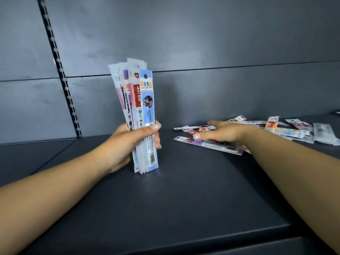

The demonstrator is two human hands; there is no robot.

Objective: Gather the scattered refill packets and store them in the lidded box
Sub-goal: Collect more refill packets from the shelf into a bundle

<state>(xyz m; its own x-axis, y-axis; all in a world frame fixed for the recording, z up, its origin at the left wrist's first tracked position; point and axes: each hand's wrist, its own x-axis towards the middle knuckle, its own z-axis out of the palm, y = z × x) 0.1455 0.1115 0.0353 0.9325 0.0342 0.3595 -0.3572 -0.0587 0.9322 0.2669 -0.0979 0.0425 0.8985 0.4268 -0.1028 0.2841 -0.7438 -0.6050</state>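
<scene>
My left hand (128, 142) grips an upright bundle of several long refill packets (139, 100), its lower end standing on the dark shelf (184, 196). A light blue packet is at the front of the bundle, with a red and white one behind it. My right hand (220, 132) reaches flat over loose packets lying on the shelf, fingers straight and touching them. A purple packet (211, 145) lies just under and in front of that hand. More scattered packets (294, 131) spread to the right. No lidded box is in view.
A dark grey back panel (202, 43) rises behind the shelf, with a slotted upright rail (60, 74) at the left. The shelf's front edge (202, 236) runs below my arms. A seam splits off a neighbouring shelf section (27, 157) at the left.
</scene>
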